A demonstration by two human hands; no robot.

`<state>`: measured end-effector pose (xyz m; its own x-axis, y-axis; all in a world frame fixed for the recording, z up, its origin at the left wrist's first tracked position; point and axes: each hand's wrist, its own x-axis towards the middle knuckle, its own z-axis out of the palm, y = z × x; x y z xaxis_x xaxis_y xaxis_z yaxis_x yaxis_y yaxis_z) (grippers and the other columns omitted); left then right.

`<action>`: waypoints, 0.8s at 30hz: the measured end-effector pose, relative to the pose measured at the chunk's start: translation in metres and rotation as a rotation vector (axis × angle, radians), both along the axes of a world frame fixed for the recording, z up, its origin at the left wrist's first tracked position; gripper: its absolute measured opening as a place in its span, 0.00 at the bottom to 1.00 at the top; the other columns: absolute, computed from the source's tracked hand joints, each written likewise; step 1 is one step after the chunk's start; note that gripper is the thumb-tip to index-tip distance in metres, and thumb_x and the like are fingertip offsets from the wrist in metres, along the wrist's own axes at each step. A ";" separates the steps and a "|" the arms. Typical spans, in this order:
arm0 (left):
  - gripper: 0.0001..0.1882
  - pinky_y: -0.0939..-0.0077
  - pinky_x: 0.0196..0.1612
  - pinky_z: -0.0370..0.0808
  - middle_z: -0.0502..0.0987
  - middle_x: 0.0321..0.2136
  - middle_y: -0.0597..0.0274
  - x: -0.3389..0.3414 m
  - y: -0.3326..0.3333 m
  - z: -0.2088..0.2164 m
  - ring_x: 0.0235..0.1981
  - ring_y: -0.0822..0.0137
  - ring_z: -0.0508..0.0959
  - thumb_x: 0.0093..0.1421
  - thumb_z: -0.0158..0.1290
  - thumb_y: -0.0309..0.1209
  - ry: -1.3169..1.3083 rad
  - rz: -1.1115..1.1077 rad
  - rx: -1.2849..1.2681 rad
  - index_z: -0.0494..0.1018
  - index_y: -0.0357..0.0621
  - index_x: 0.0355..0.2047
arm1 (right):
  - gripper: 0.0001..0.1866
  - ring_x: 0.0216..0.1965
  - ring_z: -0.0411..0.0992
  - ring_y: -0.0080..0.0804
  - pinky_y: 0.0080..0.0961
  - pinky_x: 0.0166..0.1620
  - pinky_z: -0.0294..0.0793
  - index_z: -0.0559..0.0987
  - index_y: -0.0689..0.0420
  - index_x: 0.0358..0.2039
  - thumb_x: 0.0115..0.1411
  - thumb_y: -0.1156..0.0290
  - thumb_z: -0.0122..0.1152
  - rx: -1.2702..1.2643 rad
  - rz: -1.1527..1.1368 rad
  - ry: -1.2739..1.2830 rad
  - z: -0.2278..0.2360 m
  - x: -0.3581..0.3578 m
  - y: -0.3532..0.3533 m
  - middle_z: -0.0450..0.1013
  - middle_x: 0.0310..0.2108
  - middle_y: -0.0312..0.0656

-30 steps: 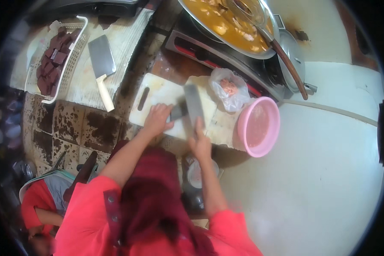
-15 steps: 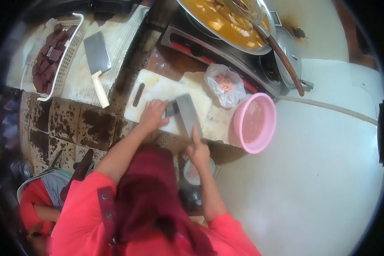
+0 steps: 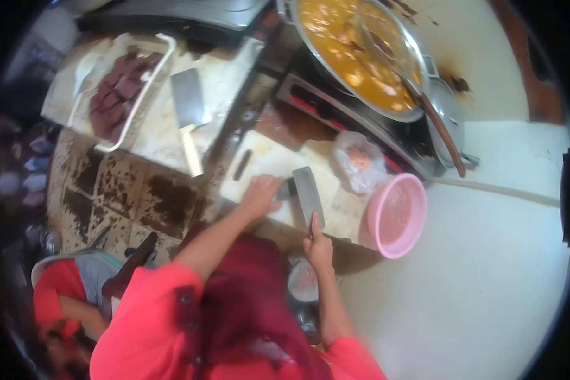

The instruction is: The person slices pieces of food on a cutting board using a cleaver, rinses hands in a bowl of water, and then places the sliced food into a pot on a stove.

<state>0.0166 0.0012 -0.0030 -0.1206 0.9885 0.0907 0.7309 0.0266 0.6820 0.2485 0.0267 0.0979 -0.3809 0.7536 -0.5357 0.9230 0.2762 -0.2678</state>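
My right hand [image 3: 319,248] is closed round the handle of a cleaver [image 3: 308,193], whose broad grey blade is over the white cutting board [image 3: 252,140]. Left of the blade, my left hand [image 3: 259,196] rests on the board with its fingers curved and thumb apart. A small dark grey piece [image 3: 287,189] lies between that thumb and the fingertips, close against the blade. Its kind cannot be made out. Beyond the board's right part is a clear plastic bag [image 3: 367,174] with pinkish contents.
A pink basin [image 3: 418,218] stands right of the board. Behind are a stove [image 3: 345,120] and a pan of orange-yellow broth [image 3: 335,57] with a long-handled strainer. Left, a second cleaver [image 3: 190,101] lies beside a basket of dark brown blocks [image 3: 117,95]. Another person [image 3: 76,297] is at lower left.
The whole view has shifted, so everything sits farther right and lower. The cleaver and both hands keep nearly the same places over the board, and the right hand still grips the handle.
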 end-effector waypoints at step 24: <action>0.20 0.54 0.40 0.68 0.70 0.35 0.45 0.249 0.083 0.077 0.38 0.46 0.71 0.45 0.62 0.33 0.069 0.011 0.024 0.70 0.37 0.36 | 0.06 0.13 0.65 0.27 0.27 0.18 0.70 0.67 0.60 0.36 0.60 0.75 0.53 -0.317 -0.980 1.350 0.103 0.299 0.089 0.66 0.18 0.41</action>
